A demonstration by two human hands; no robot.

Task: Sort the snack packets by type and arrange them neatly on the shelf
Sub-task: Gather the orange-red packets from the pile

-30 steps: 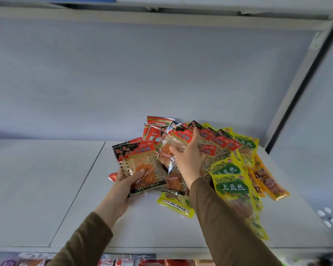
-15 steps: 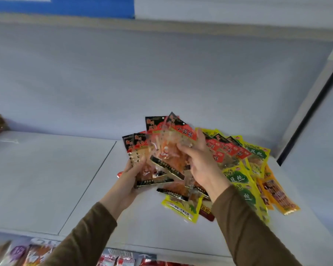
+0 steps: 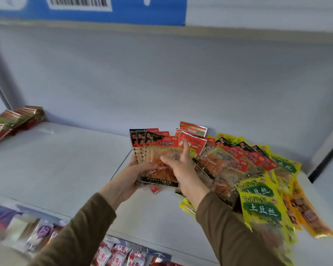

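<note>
1. Two hands meet over the white shelf, both arms in brown sleeves reaching up from below.
2. Left hand grips the lower edge of a fanned stack of red-and-black packets, thumb across the front, and holds it tilted above the shelf.
3. Right hand touches the stack's front with relaxed, part-spread fingers, index finger pointing up; it grasps nothing that I can tell.
4. Just right of the hands, a loose pile of matching red-and-black packets lies overlapping on the shelf; they are glossy and flat, with clear windows showing orange strips.
5. Further right lie yellow-and-green packets, and orange packets at the edge.
6. Far left, foil-like red-and-green packets lean at the back wall.
</note>
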